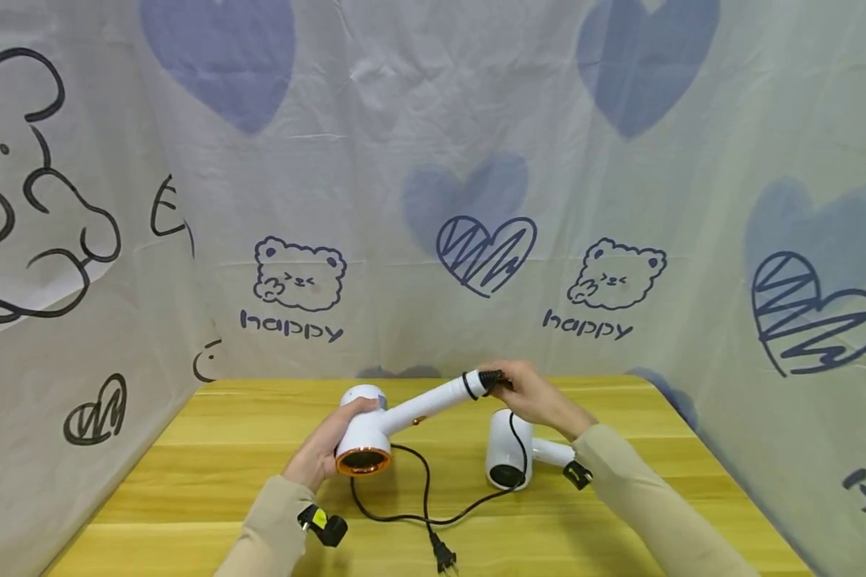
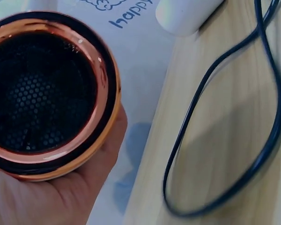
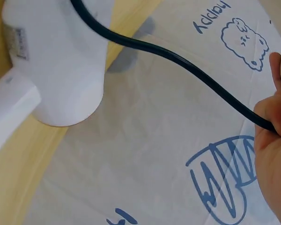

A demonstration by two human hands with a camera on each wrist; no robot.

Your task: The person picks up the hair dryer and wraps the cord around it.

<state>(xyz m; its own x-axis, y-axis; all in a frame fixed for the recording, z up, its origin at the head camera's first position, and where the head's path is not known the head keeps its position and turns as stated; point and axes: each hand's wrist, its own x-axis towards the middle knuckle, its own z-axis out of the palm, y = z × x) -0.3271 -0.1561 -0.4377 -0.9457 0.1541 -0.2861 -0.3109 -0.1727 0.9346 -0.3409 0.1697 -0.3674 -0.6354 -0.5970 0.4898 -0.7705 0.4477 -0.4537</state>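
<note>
A white hair dryer [image 1: 364,429] with a copper-coloured ring is raised over the table, its handle pointing up to the right. My left hand [image 1: 317,453] grips its barrel from the left side. The left wrist view looks onto the dark mesh inside the copper ring [image 2: 103,89]. At the end of the handle [image 1: 433,403], my right hand [image 1: 537,397] holds the black power cord [image 3: 178,58]. The cord loops down over the table to a two-pin plug [image 1: 442,554] near the front. Some right fingers are cut off in the right wrist view.
A second white hair dryer [image 1: 501,441] stands on the wooden table [image 1: 245,449] below my right hand, its handle to the right. A stretch of black cord crosses its front. Behind and beside the table hangs a pale curtain [image 1: 397,328] printed with hearts and bears.
</note>
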